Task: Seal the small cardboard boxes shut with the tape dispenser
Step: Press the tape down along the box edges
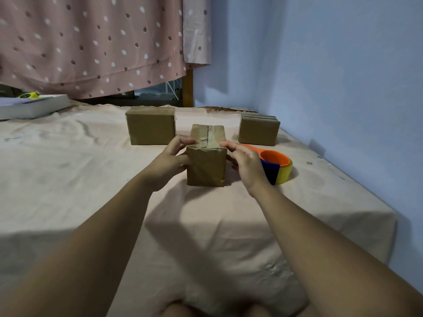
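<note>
A small brown cardboard box (206, 165) stands upright on the bed in front of me, with clear tape across its closed top flaps. My left hand (170, 161) grips its left side, fingertips on the top edge. My right hand (246, 163) presses its right side, fingers on the top right corner. The tape dispenser (278, 164), orange, blue and yellow, lies on the sheet just right of my right hand, held by no one. Two more brown boxes sit behind: one at the back left (150, 125), another at the back right (259, 129).
A pale pink sheet (91, 179) covers the bed. A white book stack (32, 106) with a yellow item lies at the far left. A dotted pink curtain (91, 42) hangs behind; a blue wall (320, 65) runs along the right, close to the bed's edge.
</note>
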